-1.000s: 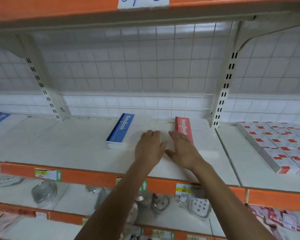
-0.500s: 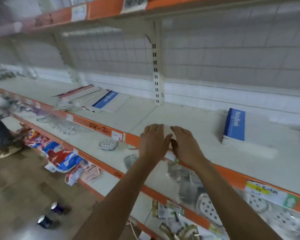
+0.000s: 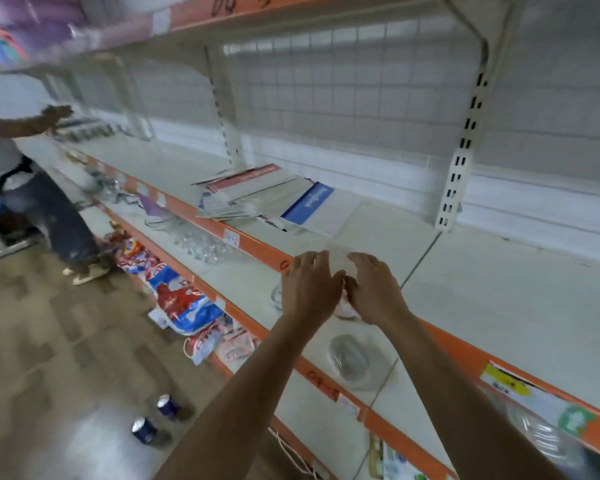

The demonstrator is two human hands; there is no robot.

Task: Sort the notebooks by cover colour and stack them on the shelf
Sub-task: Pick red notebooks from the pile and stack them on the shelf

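Observation:
A loose pile of notebooks [image 3: 257, 197] lies fanned out on the white shelf [image 3: 499, 289], with red-edged covers at the back. A blue-spined notebook [image 3: 307, 204] lies on the pile's right side. My left hand [image 3: 309, 289] and my right hand [image 3: 374, 289] hover side by side over the shelf's orange front edge, a short way in front of the pile and apart from it. Their fingers are loosely curved and I see nothing plainly held. The picture is blurred by motion.
Another person [image 3: 32, 188] stands at the far left by the shelf. Two cans [image 3: 156, 419] stand on the floor. Glassware [image 3: 201, 245] and red-and-blue packets [image 3: 177, 299] fill the lower shelves. A slotted upright [image 3: 461, 150] rises behind on the right.
The view has swung left along the shelf. The upright blue and red notebook stacks have gone out of view to the right, and the loose pile has come near my empty hands.

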